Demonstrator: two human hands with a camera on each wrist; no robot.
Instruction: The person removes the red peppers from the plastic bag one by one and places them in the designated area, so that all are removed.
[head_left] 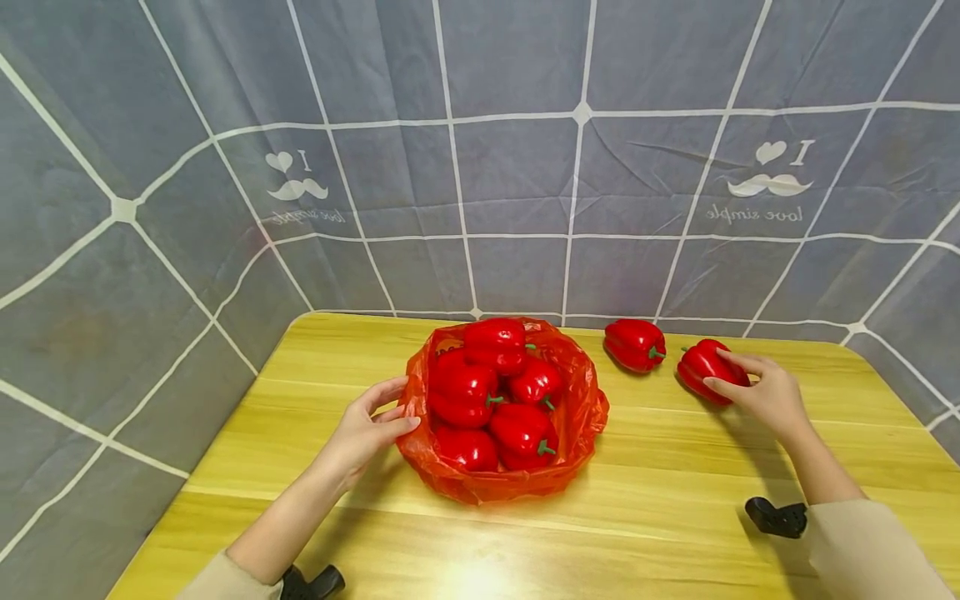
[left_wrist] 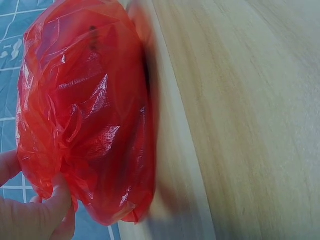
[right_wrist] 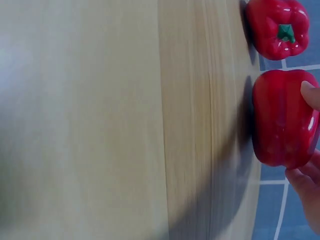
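A red plastic bag (head_left: 487,487) stands wide-mouthed on the table, filled with several red bell peppers (head_left: 525,429) with green stems. At its left rim my left hand (head_left: 367,429) pinches the plastic between thumb and fingers; the left wrist view shows the bag (left_wrist: 95,120) bulging beside the thumb. Farther right, my right hand (head_left: 765,392) grips a red bell pepper (head_left: 705,367) with thumb and fingers on either side. In the right wrist view that pepper (right_wrist: 282,120) lies within the hand's grasp. Just left of it, another bell pepper (head_left: 633,344) lies loose on the table.
The light wooden table (head_left: 637,517) ends at a grey checked cloth (head_left: 517,183) hanging behind and at the left. Black camera mounts, one by the right sleeve (head_left: 776,518) and one by the left, sit close over the tabletop.
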